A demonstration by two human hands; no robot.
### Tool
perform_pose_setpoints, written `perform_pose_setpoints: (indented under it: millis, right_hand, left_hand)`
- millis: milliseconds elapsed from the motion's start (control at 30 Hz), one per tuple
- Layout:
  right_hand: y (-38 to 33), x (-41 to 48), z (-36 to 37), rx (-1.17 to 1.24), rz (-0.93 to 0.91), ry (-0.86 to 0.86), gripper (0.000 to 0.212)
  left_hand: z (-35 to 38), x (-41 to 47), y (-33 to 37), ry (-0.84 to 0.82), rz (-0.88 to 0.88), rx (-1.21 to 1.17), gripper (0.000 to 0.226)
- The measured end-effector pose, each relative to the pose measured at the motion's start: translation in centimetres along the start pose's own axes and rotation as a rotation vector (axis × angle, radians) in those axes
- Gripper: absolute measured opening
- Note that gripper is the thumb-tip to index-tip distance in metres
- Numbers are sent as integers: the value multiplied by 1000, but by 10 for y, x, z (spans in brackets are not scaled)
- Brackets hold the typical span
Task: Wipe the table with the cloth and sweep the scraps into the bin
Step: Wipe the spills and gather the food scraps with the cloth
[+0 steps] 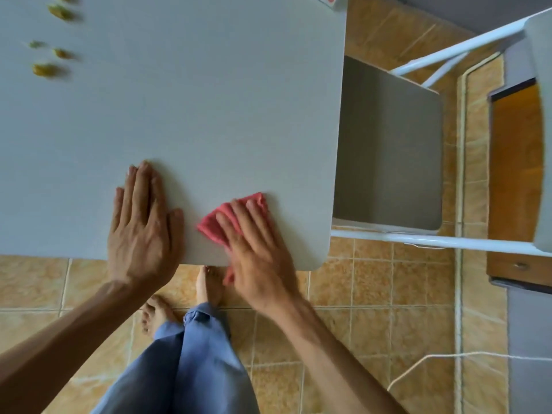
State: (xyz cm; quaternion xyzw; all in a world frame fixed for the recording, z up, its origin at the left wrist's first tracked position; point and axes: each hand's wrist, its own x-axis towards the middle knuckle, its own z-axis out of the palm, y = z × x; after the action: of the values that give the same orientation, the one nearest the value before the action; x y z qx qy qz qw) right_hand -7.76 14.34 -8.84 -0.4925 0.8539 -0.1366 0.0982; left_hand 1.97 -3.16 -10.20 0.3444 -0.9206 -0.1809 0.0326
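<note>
A pale grey table (209, 100) fills the upper left. My right hand (257, 252) presses flat on a pink-red cloth (215, 225) near the table's front right corner. My left hand (143, 222) lies flat on the tabletop beside it, fingers spread, holding nothing. Several yellow-green scraps (44, 69) lie blurred at the far left of the table, well away from both hands. No bin is in view.
A grey folding chair (388, 144) with white legs stands right of the table. Part of a box (330, 0) sits at the table's far right corner. Tan tiled floor (388, 294) and my bare feet lie below; a white cord (448, 355) crosses the floor.
</note>
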Motion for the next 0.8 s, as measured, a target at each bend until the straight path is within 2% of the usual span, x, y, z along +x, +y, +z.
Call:
perform_pose_setpoints:
  millis: [33, 67, 167, 200, 233, 267, 367, 433, 467, 500, 567, 633, 667, 700, 800]
  right_hand:
    - [11, 1, -2, -7, 61, 29, 70]
    - [22, 2, -3, -18, 206, 85, 67]
    - [18, 16, 2, -48, 740, 328, 60]
    - [9, 22, 5, -73, 842, 388, 58]
    - [-7, 32, 10, -78, 843, 400, 58]
    - [-26, 42, 15, -71, 726, 360, 60]
    - [-73, 63, 24, -22, 17, 91, 68]
    - [-69, 94, 25, -66, -330, -38, 69]
    - [-61, 112, 28, -99, -378, -26, 69]
    - [-53, 129, 32, -100, -317, 23, 67]
    - [-45, 156, 36, -59, 40, 197, 58]
    - [-70, 171, 42, -54, 426, 341, 56]
    - [-91, 173, 48, -45, 486, 353, 57]
    - [-112, 172, 54, -34, 398, 307, 59]
    - [-139, 164, 63, -49, -334, 6, 56]
  left_hand:
    - [-2, 1, -2, -17, 8, -11, 65]
    - [-5, 1, -4, -36, 22, -24, 66]
    - [-16, -4, -11, -67, 38, -47, 66]
    - [-16, -8, -8, -75, 26, -65, 66]
    - [-18, -13, -12, -74, 2, -71, 65]
    - [-21, -20, -19, -63, -32, -70, 65]
    - [-27, -45, -50, -16, -99, -58, 62]
    - [-32, -62, -78, -10, -159, -38, 61]
    - [-35, -69, -92, -12, -186, -32, 61]
    - [-39, -75, -104, -12, -210, -34, 61]
    - [-47, -82, -125, 0, -246, -35, 59]
    - [-50, -85, -140, 28, -288, -42, 58]
    - [-51, -86, -144, 43, -315, -53, 58]
    - [-51, -86, -148, 59, -346, -66, 58]
    - [-52, -89, -152, 104, -425, -110, 57]
